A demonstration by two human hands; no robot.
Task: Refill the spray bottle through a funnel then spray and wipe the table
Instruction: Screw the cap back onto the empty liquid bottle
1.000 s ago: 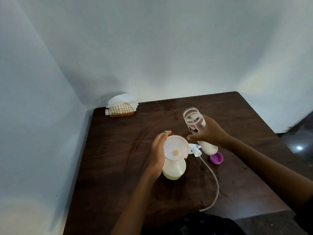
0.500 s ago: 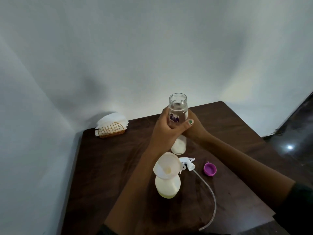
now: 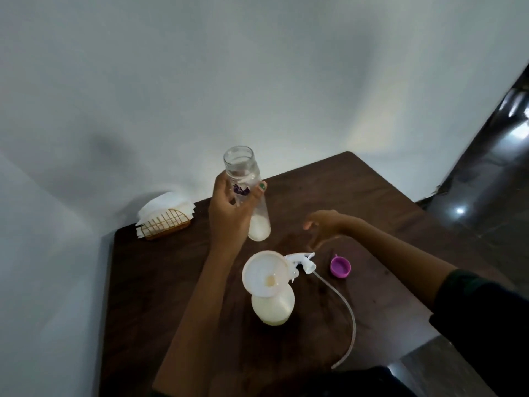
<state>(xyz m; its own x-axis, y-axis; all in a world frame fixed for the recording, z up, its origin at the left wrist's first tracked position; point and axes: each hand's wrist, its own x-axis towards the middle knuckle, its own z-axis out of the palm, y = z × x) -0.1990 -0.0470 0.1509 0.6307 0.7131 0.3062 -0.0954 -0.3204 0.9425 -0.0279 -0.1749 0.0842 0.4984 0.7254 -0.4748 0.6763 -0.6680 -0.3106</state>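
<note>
A dark brown wooden table [image 3: 171, 282] stands in the corner of white walls, with a few things on it.

At the far left corner sits a wire napkin holder [image 3: 164, 223] full of white napkins. Near the middle stands a spray bottle [image 3: 273, 309] with pale liquid inside and a white funnel [image 3: 264, 273] in its neck. Just beside it lies the white spray head [image 3: 300, 262], and its thin tube [image 3: 343, 319] curves toward the near edge. A small purple cap [image 3: 340, 266] lies to the right, open side up.
</note>
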